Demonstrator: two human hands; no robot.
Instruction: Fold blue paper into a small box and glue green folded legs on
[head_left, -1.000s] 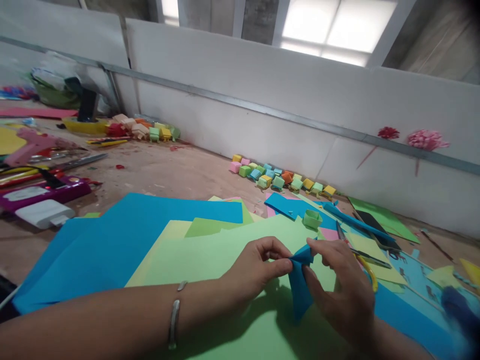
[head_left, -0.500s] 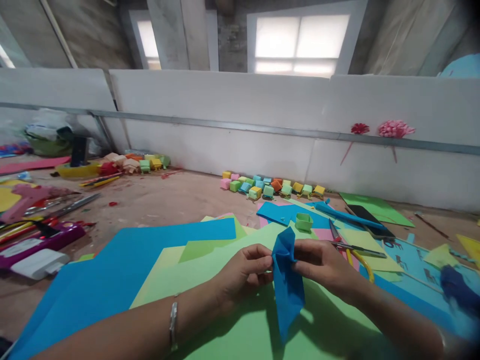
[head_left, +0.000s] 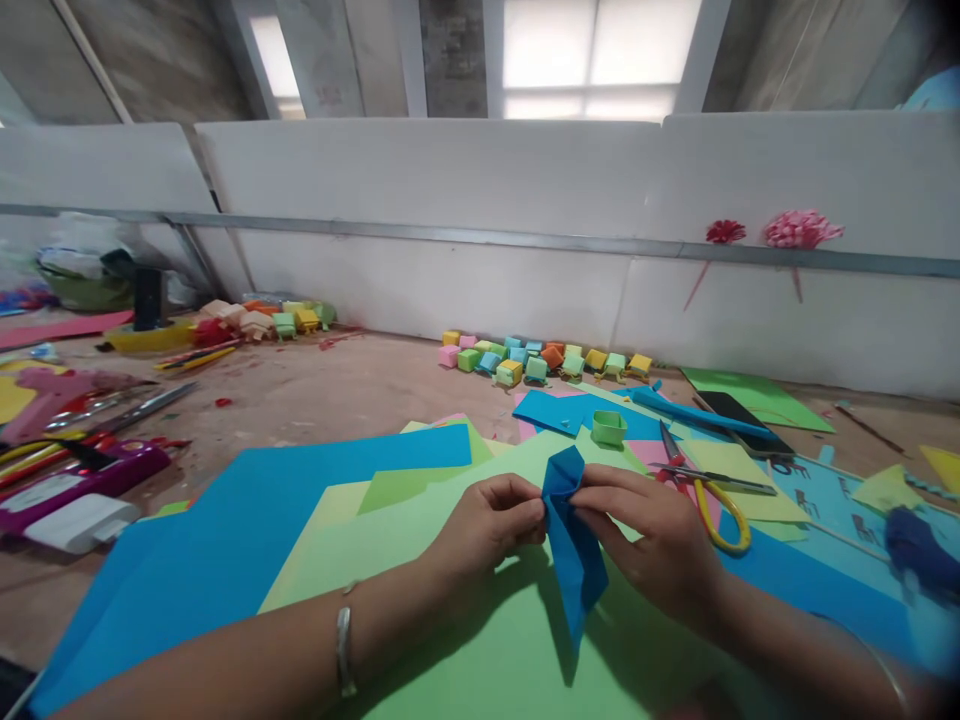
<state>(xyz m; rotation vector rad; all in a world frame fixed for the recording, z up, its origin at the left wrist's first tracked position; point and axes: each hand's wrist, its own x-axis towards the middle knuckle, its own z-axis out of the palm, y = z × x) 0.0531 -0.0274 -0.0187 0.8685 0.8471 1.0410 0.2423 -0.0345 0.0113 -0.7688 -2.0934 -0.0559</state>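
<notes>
A creased piece of blue paper (head_left: pixel 577 565) is held upright above the light green sheets. My left hand (head_left: pixel 491 520) pinches its left edge between thumb and fingertips. My right hand (head_left: pixel 645 530) grips the upper right side, its thumb and fingers pressing the folds together. The paper is narrow where the fingers squeeze it and flares out above and below. Beneath both hands lies a large light green sheet (head_left: pixel 465 660). A small green paper box (head_left: pixel 608 428) sits just beyond the blue paper.
Yellow-handled scissors (head_left: pixel 724 520) lie right of my right hand. Blue sheets (head_left: pixel 247 540) spread to the left. Several small coloured paper boxes (head_left: pixel 536 362) line the white partition (head_left: pixel 420 280). A pink glue gun (head_left: pixel 60 390) and a purple device (head_left: pixel 97 485) lie at left, a black phone (head_left: pixel 742 420) at right.
My right hand has shifted its grip on the blue paper, and the paper's middle is now squeezed narrower. The view has tilted slightly downward.
</notes>
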